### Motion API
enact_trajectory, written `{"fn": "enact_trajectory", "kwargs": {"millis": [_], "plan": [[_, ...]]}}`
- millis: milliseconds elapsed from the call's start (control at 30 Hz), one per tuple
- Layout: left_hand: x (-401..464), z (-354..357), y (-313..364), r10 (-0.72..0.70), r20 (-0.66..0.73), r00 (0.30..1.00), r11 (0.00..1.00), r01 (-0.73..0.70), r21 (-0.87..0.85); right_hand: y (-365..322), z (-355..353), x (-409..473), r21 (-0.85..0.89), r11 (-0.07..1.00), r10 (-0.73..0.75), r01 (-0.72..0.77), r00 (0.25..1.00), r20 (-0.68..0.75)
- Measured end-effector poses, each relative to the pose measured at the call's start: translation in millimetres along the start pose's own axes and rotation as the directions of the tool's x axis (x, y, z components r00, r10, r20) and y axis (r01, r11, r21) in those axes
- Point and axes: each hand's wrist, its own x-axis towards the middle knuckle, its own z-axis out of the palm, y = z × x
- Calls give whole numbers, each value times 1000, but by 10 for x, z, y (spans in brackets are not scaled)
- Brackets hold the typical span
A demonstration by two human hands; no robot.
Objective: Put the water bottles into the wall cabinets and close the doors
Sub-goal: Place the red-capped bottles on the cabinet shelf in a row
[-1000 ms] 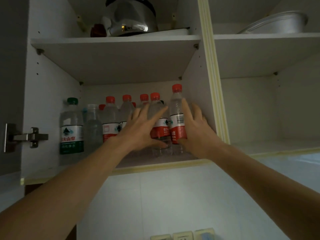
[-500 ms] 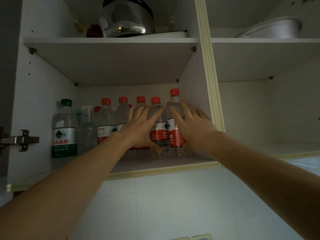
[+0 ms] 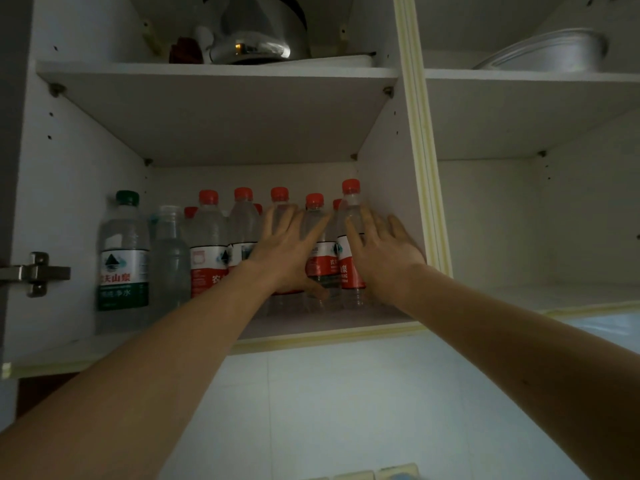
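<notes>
Several red-capped water bottles [image 3: 207,251] stand in rows on the lower shelf [image 3: 329,323] of the open left wall cabinet. A green-capped bottle [image 3: 123,258] and a clear capless bottle [image 3: 169,258] stand at the shelf's left. My left hand [image 3: 284,251] presses with straight fingers against the front bottles in the middle. My right hand [image 3: 381,251] lies flat with spread fingers against the rightmost front bottle [image 3: 349,216], close to the cabinet's right wall. Neither hand grips anything.
A steel kettle [image 3: 256,32] sits on the upper left shelf. A metal basin [image 3: 550,53] rests on the upper right shelf. The right cabinet's lower compartment [image 3: 536,292] stands open. A door hinge [image 3: 34,273] sticks out at the left edge. White tiles lie below.
Both hands have pushed the front bottles deeper onto the shelf and toward the right wall. The view has shifted slightly lower.
</notes>
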Motion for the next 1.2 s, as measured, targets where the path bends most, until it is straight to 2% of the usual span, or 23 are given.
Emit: {"fn": "enact_trajectory", "kwargs": {"millis": [467, 700, 833, 900, 1000, 1100, 1200], "plan": [[-2, 26, 67, -18, 0, 1000, 1000, 18, 13, -103, 204, 69, -1, 999, 37, -37, 999, 17], [-40, -7, 130, -58, 20, 998, 998, 57, 33, -126, 133, 16, 79, 996, 38, -40, 999, 25], [-134, -99, 177, -39, -71, 997, 998, 36, -47, -156, 88, -99, 219, 976, 33, -21, 998, -50], [-263, -226, 197, -57, -135, 989, 987, 36, -155, -188, 50, -229, 415, 910, 62, 4, 988, -144], [-541, -469, 232, -199, -182, 963, 911, 114, -396, -208, -22, -495, 718, 695, 200, 48, 945, -257], [-903, -684, 333, -418, -171, 892, 713, 206, -671, -233, -18, -791, 844, 521, 312, 128, 892, -328], [-1270, -843, 571, -569, -138, 811, 539, 240, -807, -341, 28, -1135, 873, 422, 314, 243, 864, -392]]}}
